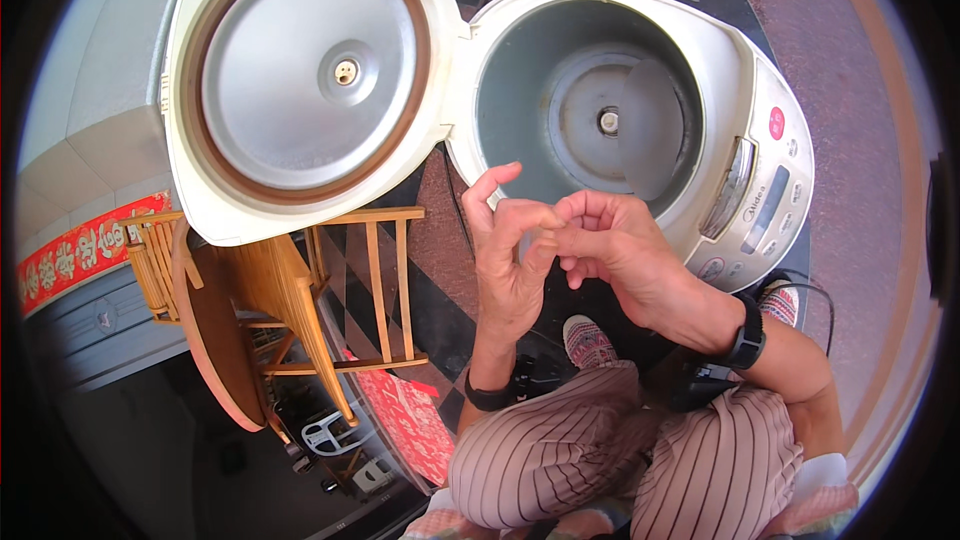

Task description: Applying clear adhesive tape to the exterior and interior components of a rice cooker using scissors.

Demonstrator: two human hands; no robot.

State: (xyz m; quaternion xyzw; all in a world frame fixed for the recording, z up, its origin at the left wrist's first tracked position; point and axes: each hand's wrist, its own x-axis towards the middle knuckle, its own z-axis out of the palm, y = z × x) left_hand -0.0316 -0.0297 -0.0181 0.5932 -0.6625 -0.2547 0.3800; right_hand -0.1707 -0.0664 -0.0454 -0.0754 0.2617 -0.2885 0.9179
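Observation:
A white electric rice cooker (745,70) stands open in front of me, its empty grey well (585,90) showing a round heating plate. The hinged lid (300,70) is swung fully back to the left, its metal inner plate facing up. My left hand (508,250) and my right hand (620,245) meet just below the cooker's near rim, fingertips touching each other. The fingers of both are curled and pinched together; I cannot make out anything between them. A dark band sits on each wrist.
The cooker's control panel (755,205) with a red button faces right. A dark power cord (800,290) runs behind the cooker. Wooden folding chairs (340,290) and a round wooden tabletop (205,325) lean at lower left. My striped trousers (620,450) fill the bottom.

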